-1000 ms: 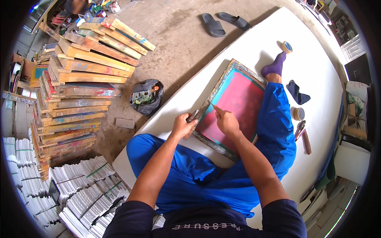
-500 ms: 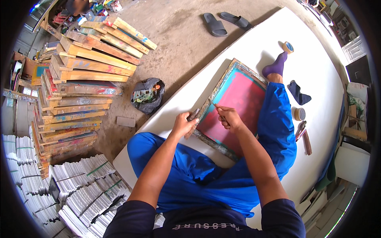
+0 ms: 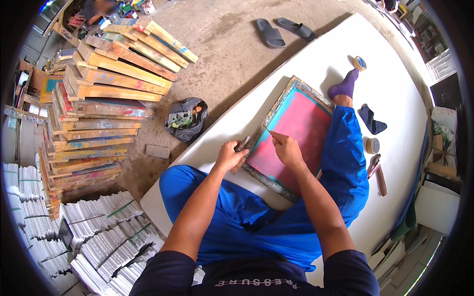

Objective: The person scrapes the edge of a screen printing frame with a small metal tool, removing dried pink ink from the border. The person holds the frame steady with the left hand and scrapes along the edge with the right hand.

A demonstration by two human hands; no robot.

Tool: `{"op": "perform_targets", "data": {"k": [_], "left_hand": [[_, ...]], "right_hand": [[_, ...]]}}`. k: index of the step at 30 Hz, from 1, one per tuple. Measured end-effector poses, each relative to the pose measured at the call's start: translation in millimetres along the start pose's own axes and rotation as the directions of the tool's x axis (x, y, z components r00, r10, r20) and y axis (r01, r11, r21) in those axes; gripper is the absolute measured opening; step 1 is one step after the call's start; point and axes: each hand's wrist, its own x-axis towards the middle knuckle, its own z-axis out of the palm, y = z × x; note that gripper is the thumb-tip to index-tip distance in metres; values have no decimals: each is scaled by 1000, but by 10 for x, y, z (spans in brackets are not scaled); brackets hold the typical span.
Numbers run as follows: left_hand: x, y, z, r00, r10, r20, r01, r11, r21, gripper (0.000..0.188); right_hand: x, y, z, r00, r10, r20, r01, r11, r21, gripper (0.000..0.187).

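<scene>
A screen printing frame point(image 3: 308, 118), pink in the middle with a teal border inside worn, paint-crusted edges, lies on the white board between my legs. My left hand point(image 3: 230, 156) is closed around a tool point(image 3: 243, 143) beside the frame's left edge; it has a dark grey end and a brown, wood-like part below. Over the frame's left part, my right hand point(image 3: 288, 149) grips a thin pointed tool point(image 3: 268, 129), its tip near the teal border. The fingers hide most of this tool, so its kind cannot be told.
On the white board point(image 3: 395, 163) lie a tape roll point(image 3: 360, 62), a round brush point(image 3: 373, 145), a dark cloth point(image 3: 371, 119) and a brown stick point(image 3: 381, 181). Wooden frames point(image 3: 106, 126), a black bag point(image 3: 185, 119) and white stacks point(image 3: 106, 237) stand left. Slippers point(image 3: 270, 33) lie beyond the board.
My right hand has shifted slightly, its fingers now pointing more toward the teal border. The left hand keeps its grip almost in place. The whole view has shifted a little.
</scene>
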Motion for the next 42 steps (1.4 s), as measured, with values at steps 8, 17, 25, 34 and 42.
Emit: {"op": "perform_targets", "data": {"k": [8,17,25,34,42], "left_hand": [[28,-82,16,999,-31,15,32,998,-47,27],[19,-45,-6,1000,4,11,-4,1000,19,31],[51,-126,35,1000,-10,17,11,999,-35,28],[68,-148,32,1000,9,23,-9,1000,1,30],[72,-231,60,998,57,-20,-58,996,-68,26]], "right_hand": [[-94,-187,-13,999,-29,-16,26,986,-165,31],[-66,-367,-24,994,57,88,-26,946,-323,37],[38,-371,-13,983,142,115,-137,989,-46,40],[20,-2,40,993,5,115,3,998,-71,39],[31,-160,36,992,-90,92,112,954,-278,36]]}}
